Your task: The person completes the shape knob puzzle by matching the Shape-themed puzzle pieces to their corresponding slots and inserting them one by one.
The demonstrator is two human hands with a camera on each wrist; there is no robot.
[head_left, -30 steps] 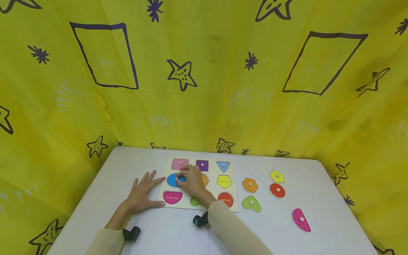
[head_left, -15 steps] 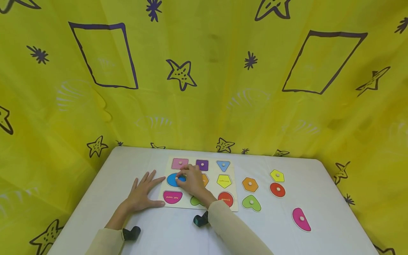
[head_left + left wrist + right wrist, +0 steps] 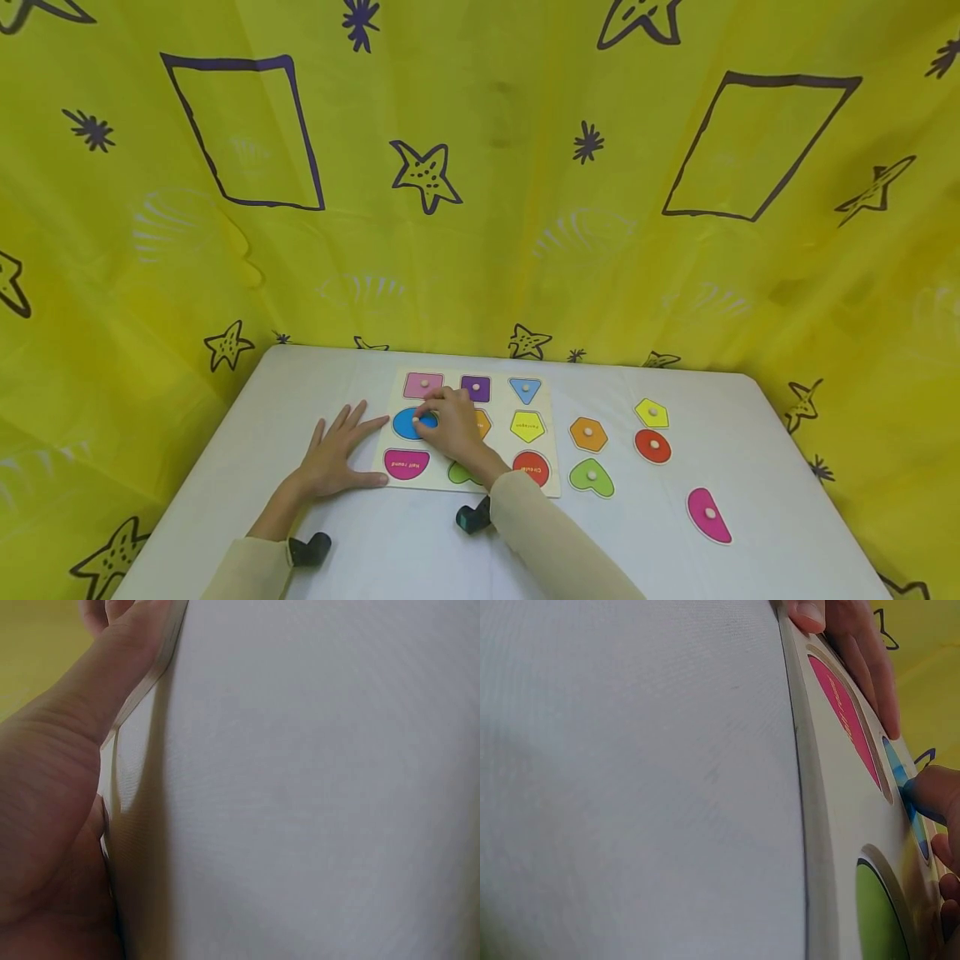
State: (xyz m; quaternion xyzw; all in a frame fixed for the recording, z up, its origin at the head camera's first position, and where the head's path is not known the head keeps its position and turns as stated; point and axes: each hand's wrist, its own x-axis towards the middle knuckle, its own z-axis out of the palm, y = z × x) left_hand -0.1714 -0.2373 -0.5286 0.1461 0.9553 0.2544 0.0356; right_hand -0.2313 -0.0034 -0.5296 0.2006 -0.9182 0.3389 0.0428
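Note:
A white shape-puzzle board (image 3: 501, 433) lies on the table. My right hand (image 3: 456, 429) pinches the small knob of the blue oval piece (image 3: 402, 423), which sits at the oval spot on the board's left side. In the right wrist view the thumb is at that blue oval (image 3: 921, 831), which looks flush with the board. With fingers spread, my left hand (image 3: 333, 457) touches the board's left edge; its thumb lies along the near corner. Knobbed pieces fill three far spots: the pink rectangle (image 3: 415, 386), purple square (image 3: 483, 393) and light-blue triangle (image 3: 519, 386).
Bare printed recesses include the magenta half round (image 3: 407, 465), yellow pentagon (image 3: 528, 427) and red circle (image 3: 531, 469). Right of the board lie loose pieces: orange hexagon (image 3: 581, 435), green heart (image 3: 583, 481), yellow pentagon (image 3: 647, 417), red circle (image 3: 647, 448) and magenta half round (image 3: 702, 508).

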